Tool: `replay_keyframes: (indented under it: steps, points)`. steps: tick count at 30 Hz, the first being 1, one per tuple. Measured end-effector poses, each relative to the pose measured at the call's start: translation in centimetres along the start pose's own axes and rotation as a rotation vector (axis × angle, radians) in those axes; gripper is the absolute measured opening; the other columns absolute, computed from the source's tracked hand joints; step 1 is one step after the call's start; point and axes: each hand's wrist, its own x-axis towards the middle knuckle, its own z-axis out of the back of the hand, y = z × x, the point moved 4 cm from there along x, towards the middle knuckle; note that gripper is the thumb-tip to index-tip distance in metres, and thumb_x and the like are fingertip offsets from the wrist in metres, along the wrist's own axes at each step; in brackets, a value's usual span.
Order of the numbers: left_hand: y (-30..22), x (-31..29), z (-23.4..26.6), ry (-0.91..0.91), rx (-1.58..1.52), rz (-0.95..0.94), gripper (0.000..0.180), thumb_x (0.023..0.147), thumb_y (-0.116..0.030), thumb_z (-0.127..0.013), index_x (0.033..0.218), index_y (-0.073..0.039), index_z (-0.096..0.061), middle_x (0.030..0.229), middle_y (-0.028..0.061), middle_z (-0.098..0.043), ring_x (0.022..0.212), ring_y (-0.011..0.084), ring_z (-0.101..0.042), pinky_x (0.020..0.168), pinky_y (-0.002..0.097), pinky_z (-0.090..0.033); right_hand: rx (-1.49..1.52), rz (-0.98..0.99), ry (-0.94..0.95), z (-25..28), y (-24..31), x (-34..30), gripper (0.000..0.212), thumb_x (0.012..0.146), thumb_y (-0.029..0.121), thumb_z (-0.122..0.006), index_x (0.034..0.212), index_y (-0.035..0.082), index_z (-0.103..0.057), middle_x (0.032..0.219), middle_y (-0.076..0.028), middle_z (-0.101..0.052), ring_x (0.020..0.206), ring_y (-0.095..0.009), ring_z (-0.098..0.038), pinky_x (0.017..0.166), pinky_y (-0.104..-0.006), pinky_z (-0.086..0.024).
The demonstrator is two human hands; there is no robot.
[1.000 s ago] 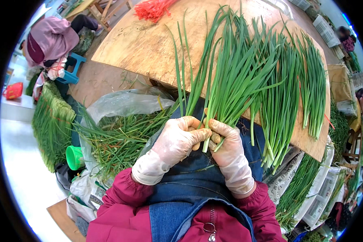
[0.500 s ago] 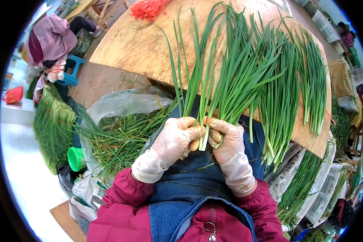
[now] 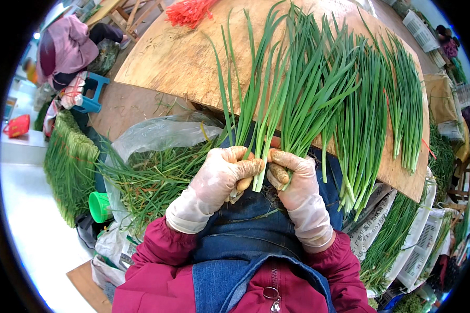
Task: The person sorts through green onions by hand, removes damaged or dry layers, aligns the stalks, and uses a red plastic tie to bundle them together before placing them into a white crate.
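Observation:
My left hand (image 3: 222,172), in a whitish glove, is closed on the lower stems of a few garlic chives (image 3: 250,104) whose leaves fan upward. Beside it, my right hand (image 3: 296,175), gloved too, grips the base of a thicker bunch of chives (image 3: 308,88). A few pale stem ends stick out below, between the two hands. The leaves of both bunches lie over the edge of the wooden board (image 3: 162,62). Right of my right hand lies a big pile of chives (image 3: 363,135), stems toward me, and farther right a smaller bundle (image 3: 406,115).
Red strips (image 3: 188,13) lie at the board's far edge. A clear plastic bag (image 3: 156,133) of loose chives (image 3: 156,167) stands at my left, near a green bucket (image 3: 99,206). A person (image 3: 70,47) sits by a blue stool (image 3: 93,93). Sacks of chives (image 3: 391,240) stand at the right.
My left hand has drawn slightly left and down, opening a small gap from my right hand. The stem ends between them have shifted a little left. My right hand has barely moved.

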Motion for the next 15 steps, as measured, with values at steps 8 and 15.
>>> replay_keyframes:
  steps: [8,15]
  points:
    - [0.07,0.26,-0.35,0.031,0.05,0.003,0.017,0.08,-0.015,-0.058,0.072,-0.002,-0.051,0.044,-0.0009,-0.041,0.032,0.0067,-0.033,0.031,0.0204,-0.026,-0.138,-0.009,0.012,-0.38,0.15,-0.36,0.02,0.073,0.006,-0.06,0.091,-0.003,-0.056,0.052,-0.003,-0.05,0.037,-0.009,-0.04,0.035,-0.0209,-0.03]
    - [0.3,0.17,0.22,0.041,-0.068,-0.016,0.016,0.081,-0.015,-0.056,0.076,0.0,-0.055,0.043,-0.001,-0.04,0.032,0.0074,-0.034,0.032,0.0205,-0.028,-0.003,-0.008,0.056,-0.06,0.54,-0.31,0.033,0.071,0.002,-0.055,0.103,-0.007,-0.051,0.072,-0.012,-0.06,0.039,-0.009,-0.041,0.037,-0.0201,-0.031]
